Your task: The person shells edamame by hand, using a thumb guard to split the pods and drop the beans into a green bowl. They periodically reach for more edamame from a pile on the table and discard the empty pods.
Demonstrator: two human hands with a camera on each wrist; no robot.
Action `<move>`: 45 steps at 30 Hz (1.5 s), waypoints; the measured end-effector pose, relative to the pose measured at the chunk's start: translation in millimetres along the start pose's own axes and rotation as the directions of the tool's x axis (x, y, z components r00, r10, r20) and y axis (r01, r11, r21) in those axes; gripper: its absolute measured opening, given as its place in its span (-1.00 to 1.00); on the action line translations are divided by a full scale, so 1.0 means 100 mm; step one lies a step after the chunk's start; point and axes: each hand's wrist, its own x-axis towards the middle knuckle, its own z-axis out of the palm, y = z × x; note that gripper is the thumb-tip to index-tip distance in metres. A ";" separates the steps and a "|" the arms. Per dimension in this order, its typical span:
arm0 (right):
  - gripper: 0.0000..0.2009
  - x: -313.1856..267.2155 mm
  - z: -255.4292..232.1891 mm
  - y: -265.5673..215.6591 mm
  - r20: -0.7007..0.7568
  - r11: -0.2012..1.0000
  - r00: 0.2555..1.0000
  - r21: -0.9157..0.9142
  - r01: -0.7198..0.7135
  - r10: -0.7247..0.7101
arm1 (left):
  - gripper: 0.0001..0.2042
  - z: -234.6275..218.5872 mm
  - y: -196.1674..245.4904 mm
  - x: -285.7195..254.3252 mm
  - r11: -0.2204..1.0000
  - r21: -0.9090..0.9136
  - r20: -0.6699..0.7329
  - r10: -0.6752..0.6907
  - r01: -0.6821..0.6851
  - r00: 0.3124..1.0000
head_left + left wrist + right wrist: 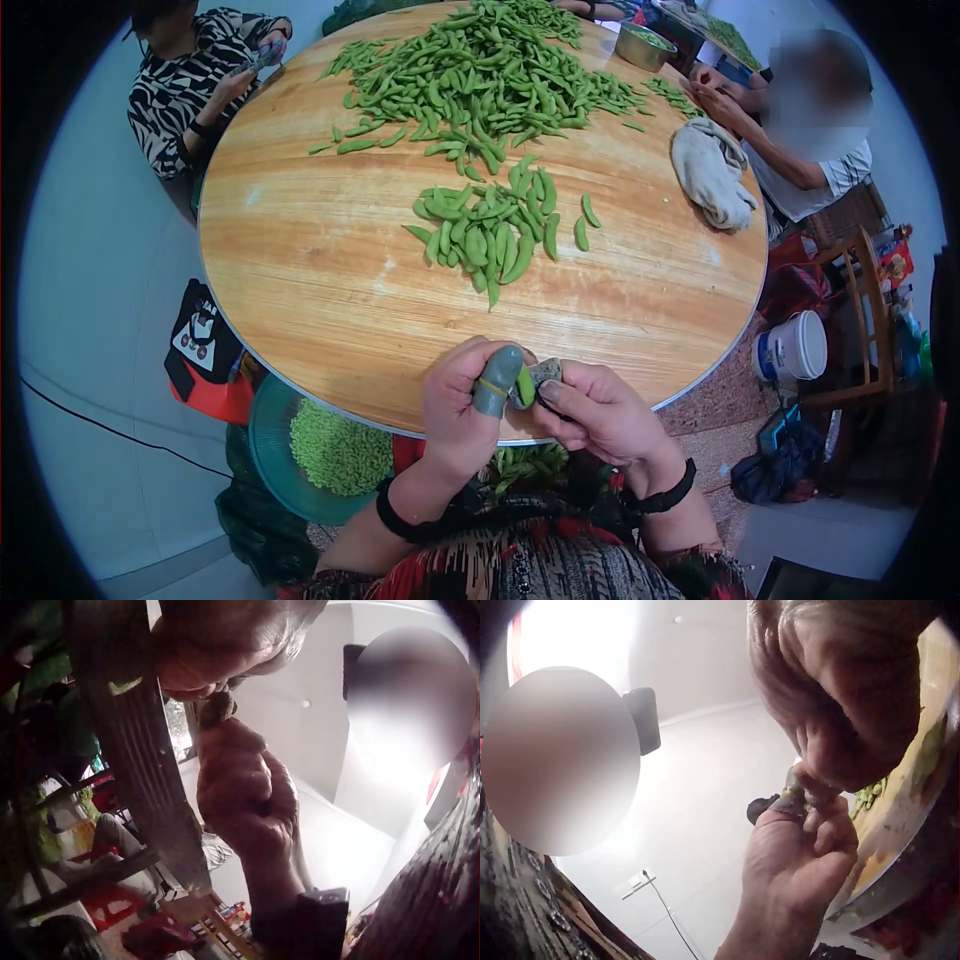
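Patterned clothing (500,570) is seen nearest the head camera, and just beyond it, over the near edge of the worktop (310,310), two bare hands are brought together around a single green bean pod (525,387). By the left hand (462,400) the pod is pinched, its side pressed by a thumb in a grey cover (507,366) bound with a yellow band. The right hand (607,412) is held narrow, fingers curled, just beside the pod's right flank; whether any of the pod is gripped between its thumb and forefinger cannot be told. In both wrist views the pod is too much hidden to be made out.

Judged by its look, the pod should be found very light, firm but pliable along its walls, perhaps a little slippery, and liable to be split along the seam under pressure. It is best taken by its two flanks, near one end, so that the seam is left uncovered.

Its long axis is laid nearly in line with the wearer's view: one end is pointed away across the worktop, slightly left, toward the small cluster of pods (480,235), the other back toward the body. Which end bears the stem cannot be told.
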 end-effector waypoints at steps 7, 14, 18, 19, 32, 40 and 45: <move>-0.83 -0.06 -0.01 0.05 0.029 0.987 0.999 0.156 -0.022 0.018 | -0.88 0.00 0.07 -0.02 0.672 -0.607 0.350 -0.252 0.423 0.902; -0.78 0.08 -0.11 0.14 -0.223 0.761 0.847 -0.586 0.280 -0.483 | -0.76 0.16 -0.13 0.01 0.988 0.149 0.039 -0.052 0.046 0.998; -0.79 0.03 -0.12 0.04 -0.264 0.902 0.914 -0.385 0.194 -0.309 | -0.68 0.20 -0.09 0.00 0.984 0.014 0.026 -0.178 0.177 0.984; -0.79 0.03 -0.16 0.04 -0.244 0.861 0.918 -0.480 0.166 -0.313 | -0.68 0.19 -0.10 -0.01 0.984 0.012 0.020 -0.180 0.180 0.983; -0.86 0.06 -0.17 0.02 0.046 0.082 0.632 -0.982 0.172 -0.774 | -0.68 0.31 -0.01 0.02 0.660 -0.607 0.193 -0.418 0.442 0.888; -0.85 0.09 -0.19 -0.02 -0.054 0.286 0.634 -0.920 0.270 -0.772 | -0.74 0.37 -0.09 0.01 0.693 -0.644 0.109 -0.338 0.326 0.935; -0.84 0.11 -0.34 -0.05 -0.137 0.587 0.749 -0.717 0.377 -0.649 | -0.72 0.29 -0.05 0.06 0.857 -0.439 0.091 -0.255 0.269 0.963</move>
